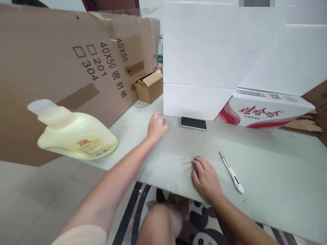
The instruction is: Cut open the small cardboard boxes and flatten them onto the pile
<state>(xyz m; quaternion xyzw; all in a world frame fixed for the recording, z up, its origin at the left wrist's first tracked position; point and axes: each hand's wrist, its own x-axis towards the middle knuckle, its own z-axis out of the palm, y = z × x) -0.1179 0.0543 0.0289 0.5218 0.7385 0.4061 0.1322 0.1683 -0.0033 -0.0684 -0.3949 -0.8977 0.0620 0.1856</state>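
My left hand (pixel 157 127) reaches toward the back of the table, near the cloth and left of a phone (pixel 193 123). Its fingers are curled in and a little blurred; whatever they hold, if anything, is hidden. Close to the front edge, my right hand (pixel 206 177) rests palm down on the pale green tablecloth (pixel 173 160), fingers stretched and slightly bent, with small wrinkles in the cloth beside them. To the right of that hand lies a white utility knife (pixel 232 173), its tip pointing away from me. The phone lies flat, dark screen up, against a white box.
A yellow bottle (pixel 76 132) with a pale cap leans at the table's left edge. Behind it stands a large cardboard sheet (pixel 51 61). White boxes (pixel 199 51), a red-and-white printed carton (pixel 265 110) and a small cardboard box (pixel 150 86) line the back.
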